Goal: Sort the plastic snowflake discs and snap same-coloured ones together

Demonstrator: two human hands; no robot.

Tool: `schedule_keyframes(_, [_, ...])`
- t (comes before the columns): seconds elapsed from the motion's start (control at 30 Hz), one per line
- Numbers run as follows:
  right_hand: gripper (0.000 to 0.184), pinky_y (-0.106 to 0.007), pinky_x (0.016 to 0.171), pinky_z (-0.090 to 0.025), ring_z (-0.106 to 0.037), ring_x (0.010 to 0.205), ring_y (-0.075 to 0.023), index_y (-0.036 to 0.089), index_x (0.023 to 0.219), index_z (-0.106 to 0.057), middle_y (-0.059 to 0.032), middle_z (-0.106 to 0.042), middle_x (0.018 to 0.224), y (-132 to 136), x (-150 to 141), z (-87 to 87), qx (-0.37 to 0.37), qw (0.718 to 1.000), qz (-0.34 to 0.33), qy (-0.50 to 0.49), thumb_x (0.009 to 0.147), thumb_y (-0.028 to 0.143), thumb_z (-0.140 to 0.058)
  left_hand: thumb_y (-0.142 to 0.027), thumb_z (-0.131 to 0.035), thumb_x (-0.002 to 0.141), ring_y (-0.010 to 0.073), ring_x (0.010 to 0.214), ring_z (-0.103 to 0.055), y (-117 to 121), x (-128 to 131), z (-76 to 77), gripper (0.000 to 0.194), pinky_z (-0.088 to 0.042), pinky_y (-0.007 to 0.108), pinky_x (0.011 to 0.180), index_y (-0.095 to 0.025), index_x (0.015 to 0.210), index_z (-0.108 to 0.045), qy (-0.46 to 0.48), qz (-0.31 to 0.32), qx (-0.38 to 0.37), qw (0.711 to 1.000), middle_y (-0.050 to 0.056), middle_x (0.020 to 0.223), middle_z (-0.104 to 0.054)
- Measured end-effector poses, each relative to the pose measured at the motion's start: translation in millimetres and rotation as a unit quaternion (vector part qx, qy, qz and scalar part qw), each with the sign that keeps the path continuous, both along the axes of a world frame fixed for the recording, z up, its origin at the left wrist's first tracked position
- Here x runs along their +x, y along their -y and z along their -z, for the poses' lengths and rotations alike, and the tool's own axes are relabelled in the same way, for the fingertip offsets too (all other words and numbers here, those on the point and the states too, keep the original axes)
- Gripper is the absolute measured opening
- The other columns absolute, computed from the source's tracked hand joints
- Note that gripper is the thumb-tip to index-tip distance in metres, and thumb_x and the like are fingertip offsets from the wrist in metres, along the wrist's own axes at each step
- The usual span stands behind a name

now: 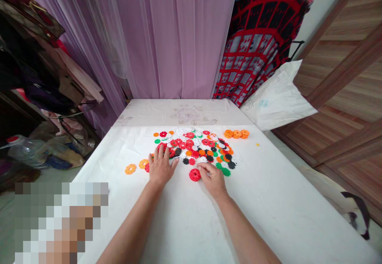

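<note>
A spread of notched plastic snowflake discs (189, 142) in red, white, black, green and orange lies across the white cloth. My left hand (161, 166) rests palm down on the left part of this heap, fingers spread and touching red discs. Just right of centre, my right hand (214, 179) is closed, thumb and forefinger drawn together. What its fingertips hold, if anything, cannot be made out. Beside them lies a small stack of red discs (195, 174), with a white disc (202, 160) just behind. Two orange-yellow discs, one of them a loose disc (130, 169), lie left of my left hand.
Several stacked orange discs (236, 134) stand at the table's back right, near a tiny yellow piece (258, 144). A white bag (279, 95) hangs over the right edge. Purple curtains (179, 37) close off the far side. Bottles and bags lie on the floor at left.
</note>
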State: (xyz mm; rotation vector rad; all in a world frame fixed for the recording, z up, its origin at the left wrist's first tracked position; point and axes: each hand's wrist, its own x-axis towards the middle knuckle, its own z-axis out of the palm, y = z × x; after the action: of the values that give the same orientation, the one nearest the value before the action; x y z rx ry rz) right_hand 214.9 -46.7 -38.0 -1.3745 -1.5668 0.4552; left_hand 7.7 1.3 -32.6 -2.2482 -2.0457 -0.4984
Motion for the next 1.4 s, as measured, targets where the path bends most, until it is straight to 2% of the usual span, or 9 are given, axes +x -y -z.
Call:
schedule_keyframes(0.27, [0.022, -0.03, 0.077, -0.057, -0.072, 0.077, -0.0195, 0.023, 0.084, -0.074, -0.0044, -0.077, 0.084, -1.0, 1.0, 1.9, 0.013, 1.0, 0.006, 0.002, 0.085, 0.03, -0.053, -0.049, -0.045, 0.094, 0.0308, 0.141, -0.038, -5.3, 25.5, 1.0, 0.058, -0.03, 0.055, 0.115, -0.019, 0.143, -0.046, 0.019, 0.094, -0.01, 0.995, 0.014, 0.152, -0.044])
schedule_keyframes(0.4, [0.023, -0.03, 0.076, -0.058, -0.073, 0.078, -0.0198, 0.023, 0.084, -0.074, -0.0047, -0.077, 0.085, -1.3, 1.7, 3.7, 0.01, 1.0, 0.004, -0.01, 0.085, 0.032, -0.053, -0.045, -0.045, 0.095, 0.0282, 0.139, -0.041, -3.8, 16.6, 0.5, 0.052, -0.033, 0.048, 0.115, -0.018, 0.14, -0.05, 0.054, 0.124, 0.021, 0.991, 0.013, 0.149, -0.048])
schedule_keyframes(0.47, [0.023, -0.03, 0.075, -0.058, -0.073, 0.077, -0.0199, 0.023, 0.084, -0.074, -0.0049, -0.077, 0.085, -1.6, 2.0, 5.2, 0.009, 1.0, 0.004, -0.015, 0.084, 0.032, -0.053, -0.045, -0.043, 0.095, 0.0294, 0.139, -0.041, 0.8, 0.3, -2.7, 0.051, -0.03, 0.052, 0.115, -0.02, 0.139, -0.05, 0.052, 0.072, 0.026, 0.996, 0.013, 0.148, -0.049])
schedule_keyframes(0.6, [0.024, -0.03, 0.075, -0.058, -0.073, 0.078, -0.0205, 0.022, 0.084, -0.074, -0.006, -0.077, 0.085, -2.9, 2.1, 8.3, 0.011, 1.0, -0.002, -0.023, 0.084, 0.034, -0.053, -0.047, -0.038, 0.096, 0.0404, 0.143, -0.03, 11.2, -40.9, -6.7, 0.055, -0.021, 0.072, 0.109, -0.016, 0.141, -0.048, 0.032, -0.16, -0.007, 0.987, 0.019, 0.154, -0.039])
schedule_keyframes(0.67, [0.026, -0.03, 0.074, -0.058, -0.073, 0.079, -0.0209, 0.022, 0.084, -0.074, -0.0066, -0.077, 0.086, -3.6, 1.8, 9.1, 0.014, 1.0, -0.004, -0.024, 0.084, 0.035, -0.053, -0.043, -0.036, 0.097, 0.0409, 0.142, -0.032, 12.9, -52.5, -5.4, 0.054, -0.025, 0.071, 0.108, -0.014, 0.14, -0.049, 0.026, -0.197, -0.041, 0.979, 0.02, 0.152, -0.04])
schedule_keyframes(0.83, [0.026, -0.03, 0.073, -0.057, -0.073, 0.077, -0.0208, 0.022, 0.083, -0.074, -0.0063, -0.077, 0.084, -3.3, 0.9, 7.3, 0.015, 1.0, 0.0, -0.017, 0.084, 0.035, -0.051, -0.036, -0.035, 0.098, 0.0323, 0.14, -0.038, 1.9, -36.9, 1.1, 0.05, -0.029, 0.054, 0.115, -0.015, 0.141, -0.048, 0.018, -0.121, -0.057, 0.991, 0.017, 0.152, -0.041])
schedule_keyframes(0.97, [0.025, -0.029, 0.073, -0.057, -0.072, 0.075, -0.02, 0.022, 0.081, -0.073, -0.0049, -0.077, 0.082, -1.4, 0.3, 4.9, 0.013, 1.0, 0.006, -0.014, 0.085, 0.035, -0.052, -0.035, -0.036, 0.097, 0.0315, 0.139, -0.04, -11.9, -24.0, 1.5, 0.048, -0.031, 0.054, 0.114, -0.016, 0.139, -0.05, 0.027, -0.078, -0.039, 0.996, 0.014, 0.15, -0.045])
schedule_keyframes(1.23, [0.023, -0.028, 0.073, -0.056, -0.072, 0.076, -0.0193, 0.023, 0.082, -0.073, -0.0042, -0.077, 0.082, -2.0, 1.2, 7.4, 0.016, 1.0, -0.002, -0.018, 0.085, 0.034, -0.053, -0.028, -0.038, 0.096, 0.0286, 0.134, -0.048, -1.1, -74.3, 8.6, 0.041, -0.038, 0.051, 0.11, -0.025, 0.129, -0.062, 0.058, 0.034, -0.041, 0.997, 0.009, 0.142, -0.055])
schedule_keyframes(1.4, [0.023, -0.028, 0.073, -0.057, -0.073, 0.078, -0.0194, 0.023, 0.083, -0.074, -0.0049, -0.077, 0.085, -3.0, 2.2, 8.3, 0.018, 1.0, -0.011, -0.018, 0.084, 0.033, -0.053, -0.03, -0.034, 0.098, 0.0283, 0.136, -0.046, 11.3, -76.7, 5.2, 0.043, -0.036, 0.052, 0.111, -0.029, 0.134, -0.058, 0.029, 0.038, -0.063, 0.997, 0.006, 0.144, -0.054])
